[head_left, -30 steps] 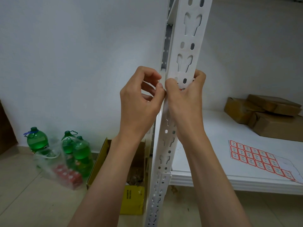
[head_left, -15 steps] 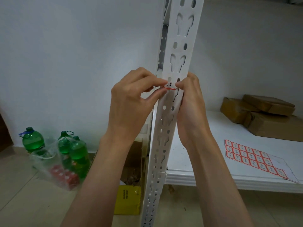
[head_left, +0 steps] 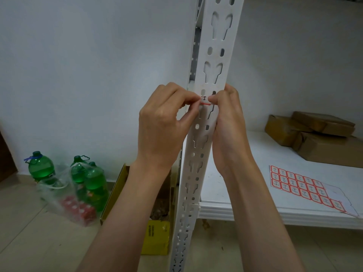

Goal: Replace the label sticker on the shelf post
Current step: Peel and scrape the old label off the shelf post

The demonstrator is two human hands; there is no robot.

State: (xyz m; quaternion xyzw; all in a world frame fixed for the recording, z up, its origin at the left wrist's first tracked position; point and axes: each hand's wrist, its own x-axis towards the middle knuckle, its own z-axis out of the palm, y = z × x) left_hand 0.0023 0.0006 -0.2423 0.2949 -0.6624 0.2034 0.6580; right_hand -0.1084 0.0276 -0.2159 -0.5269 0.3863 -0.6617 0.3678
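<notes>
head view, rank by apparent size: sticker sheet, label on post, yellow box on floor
1. Sticker sheet, clearly the largest.
2. Yellow box, though the shelf post hides part of it.
3. Label, tiny, its ends covered by the fingers.

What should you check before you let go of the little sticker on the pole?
1. Sticker lies on the post face: ok, its red edge shows there.
2. Left hand has it: ok, fingertips pinch its left edge.
3. Right hand steadies things: ok, it grips the post and a fingertip touches the sticker's right edge.
4. Sticker pressed flat: cannot tell, fingers hide both ends.
5. Sticker is straight: cannot tell, too little of it shows.
6. Spare stickers near: ok, the sheet lies on the shelf.
</notes>
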